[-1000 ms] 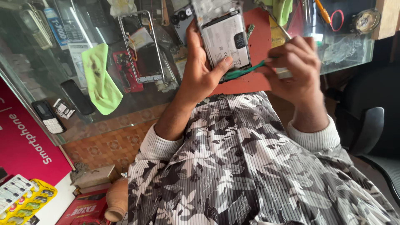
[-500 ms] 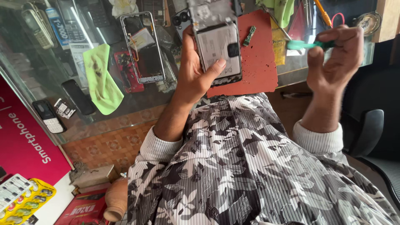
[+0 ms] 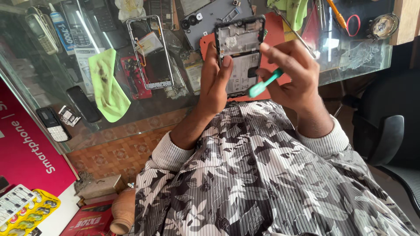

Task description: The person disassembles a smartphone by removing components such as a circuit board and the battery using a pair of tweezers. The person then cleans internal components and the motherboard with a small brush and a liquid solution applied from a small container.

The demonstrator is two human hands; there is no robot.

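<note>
My left hand [image 3: 213, 83] grips an opened smartphone [image 3: 239, 52] upright, back cover off, its grey inner frame and white battery facing me. My thumb lies on the phone's left edge. My right hand [image 3: 292, 76] is closed on a teal toothbrush-like tool [image 3: 264, 83], whose handle end points down and left. The tool lies just right of the phone's lower half, close to the battery. Both hands hover above a red work mat [image 3: 273, 32] on a glass counter [image 3: 135, 107].
On the counter lie a bare phone frame [image 3: 149, 52], a green cloth [image 3: 107, 85], a grey back cover [image 3: 210, 15], old keypad phones [image 3: 52, 123], an orange screwdriver [image 3: 337, 13] and a red band. A black chair [image 3: 385, 135] stands at right. Boxes and a clay pot sit on the floor at lower left.
My right hand swung away to the right with the teal tool, then came back beside the phone. My left hand kept the phone and tilted it slightly.
</note>
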